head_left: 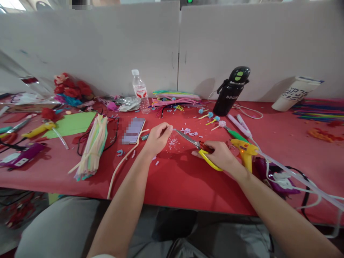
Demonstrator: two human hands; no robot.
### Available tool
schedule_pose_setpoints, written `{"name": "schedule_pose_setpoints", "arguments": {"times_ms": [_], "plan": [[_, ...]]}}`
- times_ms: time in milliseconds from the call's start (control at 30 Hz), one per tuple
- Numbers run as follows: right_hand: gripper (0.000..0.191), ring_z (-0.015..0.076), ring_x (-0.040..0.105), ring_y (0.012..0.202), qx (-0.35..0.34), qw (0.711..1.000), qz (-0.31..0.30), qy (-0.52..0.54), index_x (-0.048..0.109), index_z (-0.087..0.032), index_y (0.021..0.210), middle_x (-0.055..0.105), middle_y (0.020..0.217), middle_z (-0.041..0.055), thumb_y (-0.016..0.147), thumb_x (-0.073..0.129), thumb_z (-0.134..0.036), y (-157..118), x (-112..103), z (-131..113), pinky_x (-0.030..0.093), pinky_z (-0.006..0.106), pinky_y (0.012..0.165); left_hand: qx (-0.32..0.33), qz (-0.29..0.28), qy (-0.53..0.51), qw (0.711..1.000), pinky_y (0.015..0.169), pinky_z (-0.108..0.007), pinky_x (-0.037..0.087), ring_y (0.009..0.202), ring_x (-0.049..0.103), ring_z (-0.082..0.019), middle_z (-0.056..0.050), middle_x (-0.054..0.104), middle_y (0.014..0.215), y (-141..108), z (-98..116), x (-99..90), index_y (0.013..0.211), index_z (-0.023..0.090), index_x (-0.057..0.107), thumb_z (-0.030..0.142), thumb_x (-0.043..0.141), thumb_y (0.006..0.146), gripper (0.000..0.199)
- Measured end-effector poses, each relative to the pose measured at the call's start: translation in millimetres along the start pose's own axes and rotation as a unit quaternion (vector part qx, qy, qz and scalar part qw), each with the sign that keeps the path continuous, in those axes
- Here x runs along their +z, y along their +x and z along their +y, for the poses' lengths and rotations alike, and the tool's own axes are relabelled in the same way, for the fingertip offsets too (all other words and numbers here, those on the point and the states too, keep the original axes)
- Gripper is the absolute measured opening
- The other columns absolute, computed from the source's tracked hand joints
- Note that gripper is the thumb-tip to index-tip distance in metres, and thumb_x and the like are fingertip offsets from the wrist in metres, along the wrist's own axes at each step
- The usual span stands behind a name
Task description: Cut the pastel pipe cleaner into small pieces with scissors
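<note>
My right hand [219, 156] is closed round the handles of a pair of scissors [190, 139], whose yellow and red grips show about the fingers. The blades point left, toward my left hand [159, 137]. Thumb and forefinger of that hand are pinched together at the blade tips; whatever they hold is too small to name. Below the tips lies a scatter of tiny pale clippings [173, 144]. Short lilac pieces [189, 132] of fuzzy stem rest just behind the blades. A cream fuzzy stem [122, 161] runs along the table beside my left forearm.
A bundle of pastel stems [94, 150] and a phone [133, 130] lie left. Behind stand a plastic bottle [141, 93] and a black flask [231, 91]. A yellow glue gun [245, 150] with cables sits close to my right forearm; small pompom-tipped stems [209, 115] lie beyond.
</note>
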State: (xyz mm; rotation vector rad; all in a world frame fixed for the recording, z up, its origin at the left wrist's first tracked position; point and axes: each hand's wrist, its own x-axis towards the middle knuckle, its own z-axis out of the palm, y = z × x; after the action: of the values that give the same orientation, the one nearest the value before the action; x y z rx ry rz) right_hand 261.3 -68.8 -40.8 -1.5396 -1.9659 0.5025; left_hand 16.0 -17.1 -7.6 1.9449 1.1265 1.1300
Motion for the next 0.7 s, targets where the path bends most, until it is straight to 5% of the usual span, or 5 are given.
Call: {"name": "schedule_pose_setpoints", "arguments": {"times_ms": [300, 700], "plan": [[0.059, 0.0093, 0.023, 0.054, 0.001, 1.000, 0.001, -0.016, 0.035, -0.019, 0.056, 0.028, 0.053, -0.0052, 0.070, 0.062, -0.069, 1.8, 0.4, 3.0, 0.021, 0.022, 0.046, -0.014, 0.001, 0.007, 1.000, 0.055, -0.026, 0.031, 0.057, 0.040, -0.012, 0.002, 0.044, 0.061, -0.4, 2.6, 0.0, 0.067, 0.018, 0.045, 0.037, 0.041, 0.094, 0.034], [0.053, 0.0088, 0.022, 0.055, -0.004, 1.000, 0.018, -0.006, 0.033, -0.019, 0.057, 0.028, 0.055, -0.0052, 0.070, 0.068, -0.057, -0.3, 0.7, -2.6, 0.021, 0.022, 0.045, -0.034, 0.017, -0.001, 0.999, 0.053, -0.027, 0.027, 0.054, 0.034, -0.012, 0.003, 0.036, 0.058, -0.9, 5.8, 2.4, 0.062, 0.019, 0.036, 0.038, 0.039, 0.095, 0.038]]}}
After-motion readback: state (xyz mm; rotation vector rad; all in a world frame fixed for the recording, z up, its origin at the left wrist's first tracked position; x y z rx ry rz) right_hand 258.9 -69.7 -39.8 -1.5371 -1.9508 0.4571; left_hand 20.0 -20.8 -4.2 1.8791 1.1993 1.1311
